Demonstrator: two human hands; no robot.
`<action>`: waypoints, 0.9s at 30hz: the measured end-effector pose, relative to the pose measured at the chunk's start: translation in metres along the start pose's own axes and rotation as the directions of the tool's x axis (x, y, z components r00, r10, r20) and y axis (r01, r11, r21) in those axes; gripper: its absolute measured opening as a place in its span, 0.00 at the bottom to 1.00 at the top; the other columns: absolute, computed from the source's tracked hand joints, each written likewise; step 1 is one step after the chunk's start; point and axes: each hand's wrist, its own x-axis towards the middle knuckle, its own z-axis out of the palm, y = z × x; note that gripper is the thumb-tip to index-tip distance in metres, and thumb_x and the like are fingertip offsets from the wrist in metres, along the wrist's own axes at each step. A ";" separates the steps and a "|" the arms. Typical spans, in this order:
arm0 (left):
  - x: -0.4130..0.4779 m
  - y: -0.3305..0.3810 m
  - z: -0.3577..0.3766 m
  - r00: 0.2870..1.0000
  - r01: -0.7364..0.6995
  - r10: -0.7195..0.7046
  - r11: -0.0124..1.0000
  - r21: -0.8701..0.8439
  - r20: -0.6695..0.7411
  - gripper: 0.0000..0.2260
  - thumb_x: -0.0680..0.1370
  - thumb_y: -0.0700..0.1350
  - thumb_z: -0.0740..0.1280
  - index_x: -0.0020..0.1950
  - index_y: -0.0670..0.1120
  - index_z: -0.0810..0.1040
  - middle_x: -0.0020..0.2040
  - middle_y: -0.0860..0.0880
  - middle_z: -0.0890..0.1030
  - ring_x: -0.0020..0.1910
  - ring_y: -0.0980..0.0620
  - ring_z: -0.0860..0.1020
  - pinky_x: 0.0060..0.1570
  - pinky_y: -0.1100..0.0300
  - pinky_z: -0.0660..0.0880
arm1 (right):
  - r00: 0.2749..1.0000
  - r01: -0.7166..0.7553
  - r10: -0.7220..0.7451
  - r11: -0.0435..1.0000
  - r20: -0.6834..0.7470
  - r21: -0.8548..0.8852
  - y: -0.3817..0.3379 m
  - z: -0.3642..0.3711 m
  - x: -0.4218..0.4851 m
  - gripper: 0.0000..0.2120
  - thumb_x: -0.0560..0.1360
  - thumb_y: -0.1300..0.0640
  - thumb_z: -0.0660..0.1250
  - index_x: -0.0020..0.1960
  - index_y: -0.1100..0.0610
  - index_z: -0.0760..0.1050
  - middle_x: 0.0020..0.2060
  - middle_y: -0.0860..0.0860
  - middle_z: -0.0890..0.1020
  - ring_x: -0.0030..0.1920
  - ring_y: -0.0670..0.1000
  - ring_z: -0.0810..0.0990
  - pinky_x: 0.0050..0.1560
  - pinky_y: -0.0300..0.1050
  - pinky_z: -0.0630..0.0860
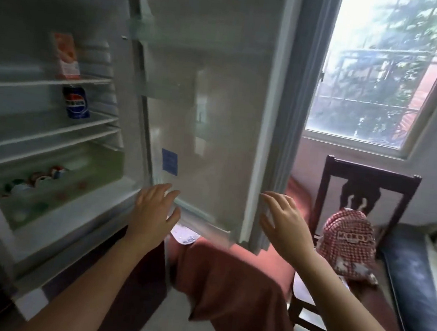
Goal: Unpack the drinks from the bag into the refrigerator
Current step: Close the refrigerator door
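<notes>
Drinks were already inside the open refrigerator [43, 252]: an orange carton [66, 56] stood upright on an upper shelf, a blue cola can [76, 102] stood upright on the shelf below it, and several more cans [56, 172] lay in the clear drawer [81, 192] at the bottom, too blurred to count. The refrigerator door [217, 112] stood swung wide to the right, with a small blue sticker [169, 161] low on its inner face.

Both hands were raised in front of the lower part of the door and held nothing. The left hand [154, 210] was at the door's inner bottom corner, its fingers [165, 188] released and spread. The right hand [286, 225] was at the door's outer edge, fingers [272, 200] likewise loose and apart. Whether either hand actually touched the door could not be told.

The bag [347, 241], red-and-white checked, sat on the seat of a dark wooden chair [371, 177] to the right of the door, well apart from both hands. A reddish cloth [227, 286] hung draped below the door, beside the chair. A window [381, 69] let in daylight behind the chair.
</notes>
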 end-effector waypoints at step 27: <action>0.134 0.112 -0.017 1.000 0.003 -0.002 0.992 0.126 -0.011 0.28 0.77 0.50 0.60 0.74 0.49 0.54 0.75 0.49 0.60 0.75 0.50 0.52 0.74 0.48 0.45 | 0.984 -0.108 0.069 0.963 0.164 0.245 0.115 -0.014 0.112 0.33 0.76 0.59 0.59 0.73 0.66 0.43 0.75 0.59 0.50 0.75 0.55 0.52 0.72 0.43 0.52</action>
